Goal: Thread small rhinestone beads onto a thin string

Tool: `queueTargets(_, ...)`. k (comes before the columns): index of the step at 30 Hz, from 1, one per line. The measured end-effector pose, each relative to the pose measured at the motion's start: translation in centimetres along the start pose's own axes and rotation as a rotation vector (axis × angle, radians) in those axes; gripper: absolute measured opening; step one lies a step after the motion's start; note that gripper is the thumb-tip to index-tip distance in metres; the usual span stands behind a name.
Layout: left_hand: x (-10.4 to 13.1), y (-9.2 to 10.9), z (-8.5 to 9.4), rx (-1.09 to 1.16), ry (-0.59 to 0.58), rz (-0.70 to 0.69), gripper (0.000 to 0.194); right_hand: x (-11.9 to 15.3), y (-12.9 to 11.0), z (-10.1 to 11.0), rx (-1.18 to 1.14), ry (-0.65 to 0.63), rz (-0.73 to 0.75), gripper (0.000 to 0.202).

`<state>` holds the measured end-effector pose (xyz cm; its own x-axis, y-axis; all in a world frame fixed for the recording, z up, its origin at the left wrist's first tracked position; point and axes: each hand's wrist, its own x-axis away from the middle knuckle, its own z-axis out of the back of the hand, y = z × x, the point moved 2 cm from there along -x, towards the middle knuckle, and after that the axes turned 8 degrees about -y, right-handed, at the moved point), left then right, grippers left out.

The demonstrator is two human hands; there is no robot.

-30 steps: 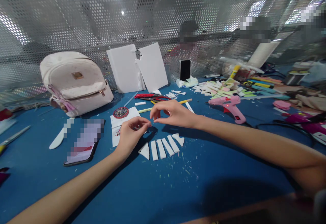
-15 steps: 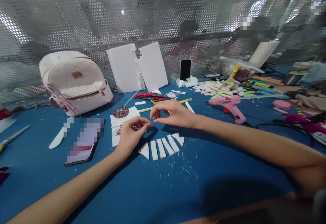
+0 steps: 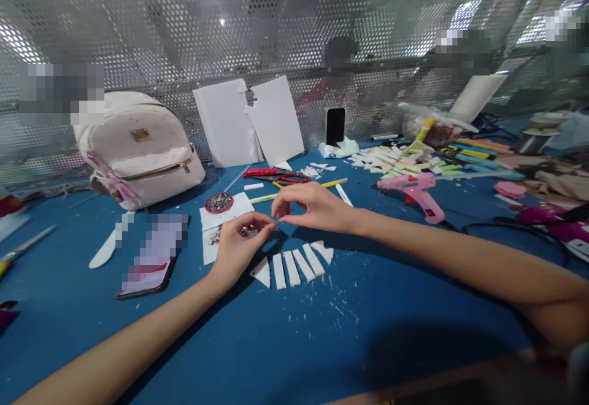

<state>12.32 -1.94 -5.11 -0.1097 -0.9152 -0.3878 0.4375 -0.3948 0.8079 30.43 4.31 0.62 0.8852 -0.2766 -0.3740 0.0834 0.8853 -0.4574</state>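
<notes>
Fingertips of both hands nearly meet over the middle of the blue table. My left hand [image 3: 242,242] is pinched, thumb against fingers; anything between them is too small to make out. Facing it, my right hand [image 3: 313,207] also curls into a pinch, its tips hiding whatever may be there. Below them lies a fanned row of white foam strips [image 3: 292,268], with a pointed piece [image 3: 262,273] at the left end and a notched piece [image 3: 323,251] at the right. A white paper sheet [image 3: 209,218] behind my left hand carries a round red dish [image 3: 219,203] of small shiny bits.
Red-handled pliers [image 3: 276,176] lie behind my hands. A pink glue gun [image 3: 416,191] and a pile of foam strips [image 3: 405,159] are at right. A phone [image 3: 154,258] lies left, near a white backpack [image 3: 138,153]. White boards [image 3: 276,119] lean on the perforated metal screen [image 3: 276,30].
Both hands hold almost the same pose, with the left fingertips shifted very slightly to the right. The foam pieces have not moved.
</notes>
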Motion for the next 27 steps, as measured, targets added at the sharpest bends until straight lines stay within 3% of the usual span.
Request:
queueTargets(5, -0.1, -0.4, 0.1, 0.006, 0.006, 0.002, 0.010, -0.1, 0.1, -0.1, -0.039, 0.015, -0.014, 0.006)
queueTargets(9, -0.1, -0.2, 0.1, -0.009, 0.012, 0.005, 0.009, -0.1, 0.8, -0.3, -0.103, 0.044, -0.105, 0.004)
queueTargets(19, -0.3, -0.1, 0.2, -0.027, -0.007, 0.040, 0.010, 0.7, 4.2, -2.6, -0.536, 0.144, -0.361, 0.009)
queueTargets(27, -0.1, -0.1, 0.2, -0.091, -0.074, 0.053, 0.009, 1.5, 4.7, -3.8, -0.675, 0.174, -0.367, 0.010)
